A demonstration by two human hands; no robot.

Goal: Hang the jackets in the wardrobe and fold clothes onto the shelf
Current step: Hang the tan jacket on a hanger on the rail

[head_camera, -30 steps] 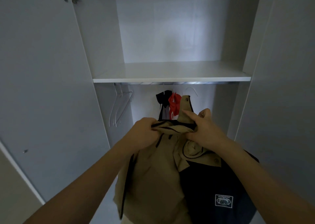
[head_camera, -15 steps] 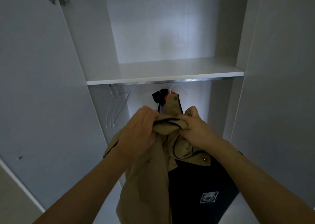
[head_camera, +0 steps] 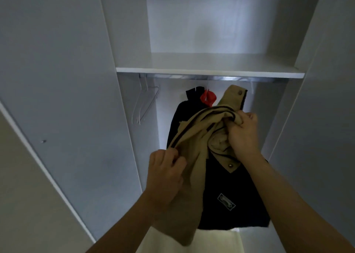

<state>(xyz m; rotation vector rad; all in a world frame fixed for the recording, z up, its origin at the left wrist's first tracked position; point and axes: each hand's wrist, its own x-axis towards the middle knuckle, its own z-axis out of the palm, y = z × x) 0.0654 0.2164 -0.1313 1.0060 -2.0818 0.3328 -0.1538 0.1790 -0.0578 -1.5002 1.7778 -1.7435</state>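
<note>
A tan and navy jacket (head_camera: 194, 156) hangs in front of me inside the open white wardrobe, below the rail (head_camera: 211, 78). My right hand (head_camera: 242, 135) grips bunched tan fabric near its collar. My left hand (head_camera: 165, 174) pinches the jacket's dark-trimmed front edge lower down and to the left. A snap-buttoned collar tab stands up toward the rail. Behind it a black garment (head_camera: 180, 118) and a red one (head_camera: 208, 98) hang on the rail. The hanger inside the tan jacket is hidden.
A white shelf (head_camera: 209, 68) spans the wardrobe above the rail. White bare hangers (head_camera: 144, 102) hang at the rail's left end. Open wardrobe doors (head_camera: 57, 99) flank both sides. A pale surface (head_camera: 215, 239) lies at the bottom.
My left hand has let go near the collar and slid down and left along the jacket's front edge. My right hand kept its grip near the collar. The view has tilted downward.
</note>
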